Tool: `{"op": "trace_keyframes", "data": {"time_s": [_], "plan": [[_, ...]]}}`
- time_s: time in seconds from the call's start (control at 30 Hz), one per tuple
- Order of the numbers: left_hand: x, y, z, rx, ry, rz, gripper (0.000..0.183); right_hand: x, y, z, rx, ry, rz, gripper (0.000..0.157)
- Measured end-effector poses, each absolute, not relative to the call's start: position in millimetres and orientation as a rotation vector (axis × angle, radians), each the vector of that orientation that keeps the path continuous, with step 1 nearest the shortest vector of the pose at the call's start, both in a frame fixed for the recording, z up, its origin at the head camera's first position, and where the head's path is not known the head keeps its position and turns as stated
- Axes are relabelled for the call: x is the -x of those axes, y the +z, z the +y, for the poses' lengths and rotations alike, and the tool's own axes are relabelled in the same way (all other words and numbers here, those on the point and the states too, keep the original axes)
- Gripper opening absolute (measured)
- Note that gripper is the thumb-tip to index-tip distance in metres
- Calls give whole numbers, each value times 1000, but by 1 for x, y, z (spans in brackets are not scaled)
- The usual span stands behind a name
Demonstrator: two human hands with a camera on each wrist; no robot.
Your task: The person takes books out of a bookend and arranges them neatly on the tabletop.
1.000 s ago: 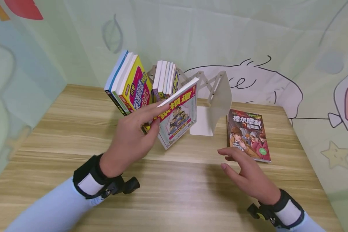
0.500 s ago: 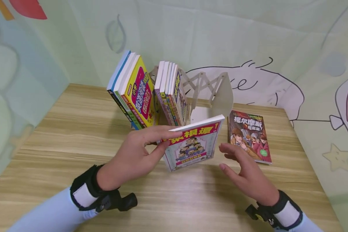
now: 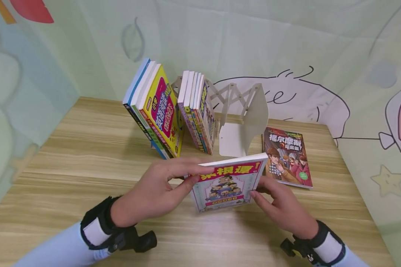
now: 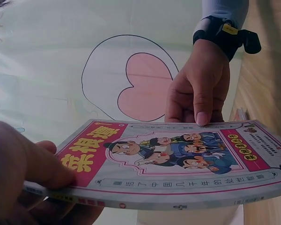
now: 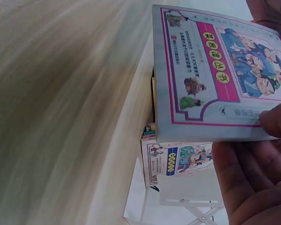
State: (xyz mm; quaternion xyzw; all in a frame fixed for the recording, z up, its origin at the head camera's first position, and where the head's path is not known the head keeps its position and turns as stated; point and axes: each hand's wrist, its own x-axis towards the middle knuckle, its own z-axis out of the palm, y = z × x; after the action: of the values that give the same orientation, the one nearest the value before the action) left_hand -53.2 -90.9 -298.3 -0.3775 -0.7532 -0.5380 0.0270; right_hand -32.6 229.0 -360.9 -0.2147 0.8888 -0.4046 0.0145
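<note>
A thin picture book (image 3: pixel 225 189) with a pink-and-white cover and cartoon figures is held up over the front of the table, cover towards me. My left hand (image 3: pixel 155 191) grips its upper left corner, thumb on the cover and fingers behind. At the opposite edge, my right hand (image 3: pixel 284 207) pinches the book; in the right wrist view the thumb lies on the cover (image 5: pixel 192 70) with the fingers underneath. The left wrist view shows the right hand (image 4: pixel 201 84) with its thumb over the far edge.
Behind stands an expandable white book rack (image 3: pixel 256 111). It holds several thin upright books (image 3: pixel 197 111) and, further left, several larger leaning ones, the outermost yellow (image 3: pixel 162 111). A dark-red comic-style book (image 3: pixel 289 157) lies flat on the wooden table (image 3: pixel 87 148) at right.
The left hand has brought the book away from the rack, towards me and slightly right, turning its cover more to face me. The right hand has taken hold of its right edge.
</note>
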Motion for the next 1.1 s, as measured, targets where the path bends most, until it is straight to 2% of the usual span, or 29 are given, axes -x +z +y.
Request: {"op": "trace_keyframes", "data": {"time_s": [0.33, 0.73, 0.93, 1.1], "plan": [[53, -301, -89, 1177, -1676, -2340, 44, 30, -368, 230, 750, -1390, 2787, 30], [53, -304, -88, 1233, -1598, -2355, 54, 30, -368, 232, 782, -1539, 2801, 29], [53, -306, -92, 1167, -1606, -2395, 67, 30, -369, 239, 724, -1544, 2875, 27], [56, -310, -95, 1105, -1524, -2462, 66, 32, -369, 248, 637, -1599, 2928, 27]]}}
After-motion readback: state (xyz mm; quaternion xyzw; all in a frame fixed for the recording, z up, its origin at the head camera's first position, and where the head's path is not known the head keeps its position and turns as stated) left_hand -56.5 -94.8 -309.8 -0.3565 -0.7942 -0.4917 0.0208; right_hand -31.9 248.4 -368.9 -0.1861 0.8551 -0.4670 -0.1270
